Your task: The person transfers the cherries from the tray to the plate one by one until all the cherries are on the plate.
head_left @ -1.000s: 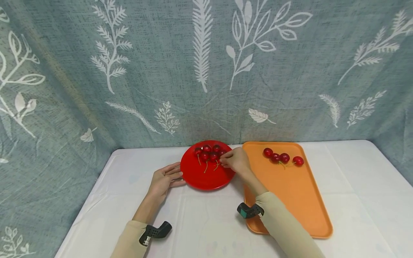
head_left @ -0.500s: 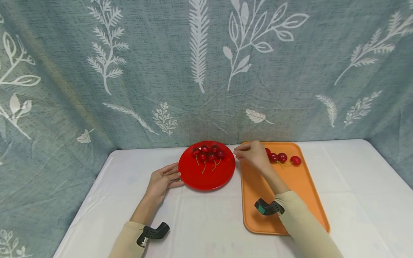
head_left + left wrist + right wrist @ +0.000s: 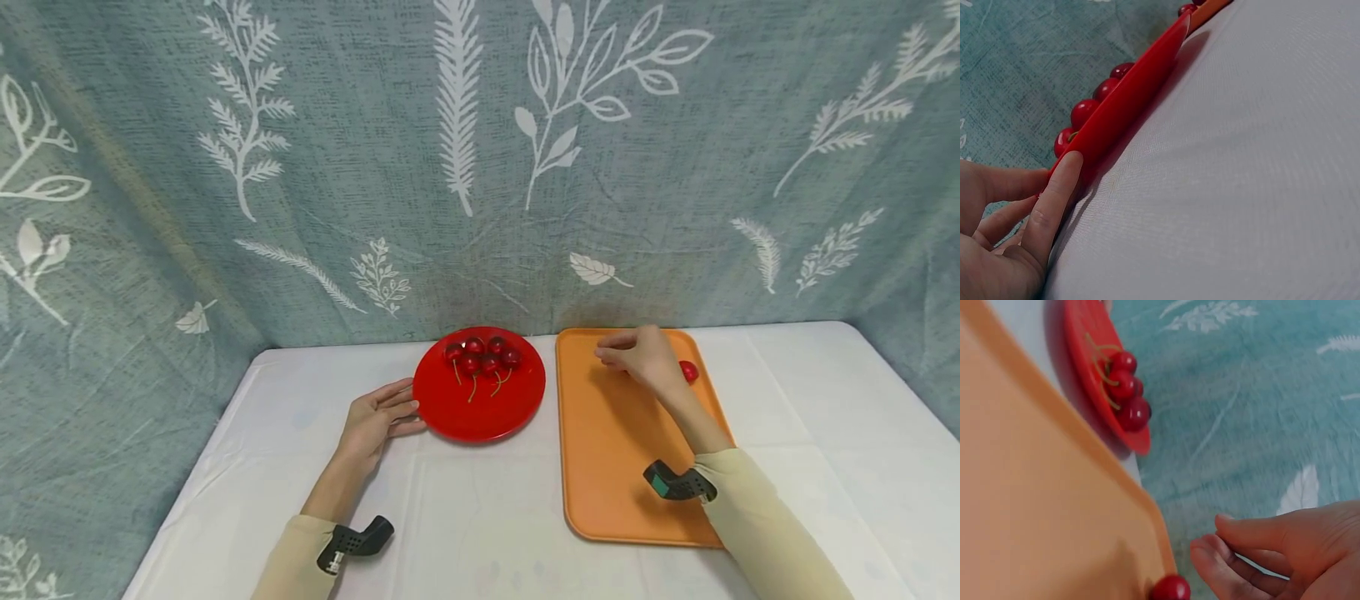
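Observation:
In the head view, my left hand (image 3: pixel 367 429) touches the left rim of a red plate (image 3: pixel 480 417), its fingers fairly straight. The left wrist view shows one finger lying against the plate's outer side. Several dark red cherries (image 3: pixel 490 362) with green stems sit in the plate's far half. My right hand (image 3: pixel 645 358) is over the far part of an orange tray (image 3: pixel 600 467), fingers loosely bent, with nothing showing between thumb and fingertips. One cherry (image 3: pixel 688 372) shows just right of that hand, where the hand hides the others. In the right wrist view, a cherry (image 3: pixel 1170 589) appears near the fingertips.
Plate and tray stand side by side on a white-covered table (image 3: pixel 465 517), a narrow gap between them. A blue-green curtain (image 3: pixel 337 167) with white leaf prints hangs directly behind the table. Each sleeve carries a black wrist camera (image 3: pixel 678 483).
My right hand has let go of a cherry at the plate's right side and moved right, over the tray's cherries. The left hand has stayed at the plate's rim.

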Action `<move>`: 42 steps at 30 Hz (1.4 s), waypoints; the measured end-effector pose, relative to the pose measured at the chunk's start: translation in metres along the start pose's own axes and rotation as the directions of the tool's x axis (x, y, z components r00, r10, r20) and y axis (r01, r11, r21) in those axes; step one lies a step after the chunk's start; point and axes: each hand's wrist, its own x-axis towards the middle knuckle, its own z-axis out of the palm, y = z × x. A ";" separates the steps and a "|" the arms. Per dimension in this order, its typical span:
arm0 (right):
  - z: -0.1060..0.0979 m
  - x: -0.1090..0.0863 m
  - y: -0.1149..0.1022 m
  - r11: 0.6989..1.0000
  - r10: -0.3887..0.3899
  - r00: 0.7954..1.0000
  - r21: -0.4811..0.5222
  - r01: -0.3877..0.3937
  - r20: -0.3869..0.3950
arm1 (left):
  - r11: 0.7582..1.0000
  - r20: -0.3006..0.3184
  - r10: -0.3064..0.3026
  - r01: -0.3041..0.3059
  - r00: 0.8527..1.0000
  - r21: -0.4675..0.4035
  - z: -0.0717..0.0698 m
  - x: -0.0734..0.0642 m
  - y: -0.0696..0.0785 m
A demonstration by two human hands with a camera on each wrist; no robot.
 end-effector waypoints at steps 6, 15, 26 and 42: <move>-0.017 -0.006 0.019 0.998 0.003 1.000 -0.062 -0.005 -0.027 | 1.000 0.011 0.009 -0.009 1.000 -0.002 0.000 0.001 0.000; -0.040 -0.012 0.039 0.985 0.026 0.999 -0.173 -0.029 -0.022 | 1.000 0.018 0.007 -0.007 1.000 -0.004 -0.002 0.001 0.002; -0.042 -0.015 0.047 0.954 0.033 0.999 -0.299 -0.036 -0.015 | 1.000 0.002 0.010 -0.010 1.000 -0.004 -0.002 0.001 0.001; -0.033 -0.010 0.046 0.907 0.084 0.994 -0.408 -0.105 -0.070 | 1.000 -0.002 0.020 -0.020 1.000 -0.001 0.000 0.000 -0.002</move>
